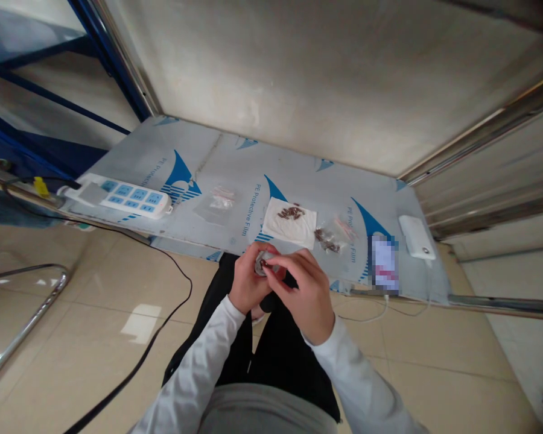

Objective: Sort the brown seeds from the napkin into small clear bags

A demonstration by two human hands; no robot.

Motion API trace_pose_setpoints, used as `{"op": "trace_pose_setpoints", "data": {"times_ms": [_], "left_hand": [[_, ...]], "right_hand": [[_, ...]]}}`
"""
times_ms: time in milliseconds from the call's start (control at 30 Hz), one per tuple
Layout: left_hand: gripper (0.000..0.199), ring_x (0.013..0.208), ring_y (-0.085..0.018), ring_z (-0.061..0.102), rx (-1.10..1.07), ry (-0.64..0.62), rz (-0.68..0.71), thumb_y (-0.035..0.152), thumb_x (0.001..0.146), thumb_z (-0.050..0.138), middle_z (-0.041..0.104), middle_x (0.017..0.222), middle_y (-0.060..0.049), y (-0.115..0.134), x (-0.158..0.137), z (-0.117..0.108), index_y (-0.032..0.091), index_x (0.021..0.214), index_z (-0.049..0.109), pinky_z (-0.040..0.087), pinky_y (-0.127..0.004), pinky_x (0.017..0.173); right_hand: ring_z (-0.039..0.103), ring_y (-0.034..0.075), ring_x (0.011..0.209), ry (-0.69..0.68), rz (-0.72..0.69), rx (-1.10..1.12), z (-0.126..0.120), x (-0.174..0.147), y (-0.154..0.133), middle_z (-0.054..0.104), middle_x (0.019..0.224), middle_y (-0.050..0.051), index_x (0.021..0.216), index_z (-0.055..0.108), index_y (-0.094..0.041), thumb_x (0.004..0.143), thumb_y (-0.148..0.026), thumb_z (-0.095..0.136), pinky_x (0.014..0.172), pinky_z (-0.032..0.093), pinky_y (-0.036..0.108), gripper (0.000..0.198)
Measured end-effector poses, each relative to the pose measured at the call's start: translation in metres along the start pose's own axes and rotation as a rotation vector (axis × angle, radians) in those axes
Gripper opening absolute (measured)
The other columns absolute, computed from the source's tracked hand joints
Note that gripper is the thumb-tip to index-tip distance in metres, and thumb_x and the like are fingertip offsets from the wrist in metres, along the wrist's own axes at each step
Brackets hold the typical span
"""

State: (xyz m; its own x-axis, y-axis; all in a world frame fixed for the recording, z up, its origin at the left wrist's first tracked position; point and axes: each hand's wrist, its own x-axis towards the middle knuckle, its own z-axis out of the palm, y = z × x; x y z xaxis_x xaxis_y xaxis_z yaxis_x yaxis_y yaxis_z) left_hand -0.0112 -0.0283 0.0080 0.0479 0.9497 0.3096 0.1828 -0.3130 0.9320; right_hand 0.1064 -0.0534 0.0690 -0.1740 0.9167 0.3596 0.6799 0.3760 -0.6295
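Note:
Over my lap, just off the shelf's front edge, my left hand (247,282) is curled round a small clear plastic bag (258,265). Small dark brown pieces show at the bag's opening. My right hand (308,292) has its thumb and forefinger together at that opening, seemingly on one brown piece, too small to make out surely. Beyond them, a white tissue (283,232) lies flat with a heap of brown pieces (291,213) on it. To its right is a clear zip bag (337,232) with more brown pieces. More clear bags (221,198) lie to the left.
A white power strip (138,199) lies at the left of the film-covered metal shelf (235,163). At the right are a blurred-out phone (384,265) and a white power bank (416,237) with cables. A black cord (163,328) hangs across the left side.

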Motion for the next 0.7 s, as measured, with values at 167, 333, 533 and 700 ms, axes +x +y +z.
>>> {"op": "trace_pose_setpoints", "data": {"times_ms": [167, 333, 533, 700], "left_hand": [[0.020, 0.081, -0.016, 0.061, 0.035, -0.017, -0.012, 0.021, 0.072, 0.064, 0.064, 0.086, -0.003, 0.003, -0.002, -0.003, 0.020, 0.090, 0.054, 0.048, -0.027, 0.075], [0.046, 0.087, -0.019, 0.060, 0.015, -0.132, -0.059, 0.024, 0.062, 0.073, 0.063, 0.095, -0.006, 0.003, -0.002, -0.009, 0.020, 0.103, 0.052, 0.048, -0.031, 0.081], [0.021, 0.081, -0.015, 0.062, -0.395, -0.094, -0.287, 0.036, 0.082, 0.059, 0.065, 0.085, -0.005, 0.003, -0.002, -0.009, 0.017, 0.091, 0.058, 0.050, -0.028, 0.078], [0.020, 0.070, -0.012, 0.062, -0.448, 0.067, -0.306, 0.036, 0.081, 0.063, 0.066, 0.074, -0.002, 0.013, -0.003, -0.003, 0.016, 0.083, 0.061, 0.050, -0.025, 0.071]], "right_hand": [[0.057, 0.023, 0.085, -0.133, -0.074, -0.115, -0.003, -0.001, 0.006, 0.071, 0.088, 0.006, 0.109, 0.062, -0.023, 0.083, -0.027, 0.065, 0.076, 0.046, 0.038, 0.027], [0.060, 0.019, 0.080, -0.219, -0.029, 0.038, -0.017, 0.007, 0.016, 0.069, 0.080, 0.002, 0.088, 0.067, -0.024, 0.087, -0.026, 0.060, 0.075, 0.048, 0.033, 0.007], [0.059, 0.019, 0.102, -0.196, 0.026, 0.195, -0.035, 0.010, 0.036, 0.062, 0.106, 0.008, 0.086, 0.065, -0.021, 0.088, -0.027, 0.055, 0.087, 0.049, 0.035, 0.012], [0.065, 0.017, 0.092, -0.089, 0.315, 0.544, -0.016, 0.000, 0.040, 0.068, 0.104, 0.006, 0.112, 0.057, -0.024, 0.081, -0.033, 0.066, 0.081, 0.053, 0.033, 0.034]]}}
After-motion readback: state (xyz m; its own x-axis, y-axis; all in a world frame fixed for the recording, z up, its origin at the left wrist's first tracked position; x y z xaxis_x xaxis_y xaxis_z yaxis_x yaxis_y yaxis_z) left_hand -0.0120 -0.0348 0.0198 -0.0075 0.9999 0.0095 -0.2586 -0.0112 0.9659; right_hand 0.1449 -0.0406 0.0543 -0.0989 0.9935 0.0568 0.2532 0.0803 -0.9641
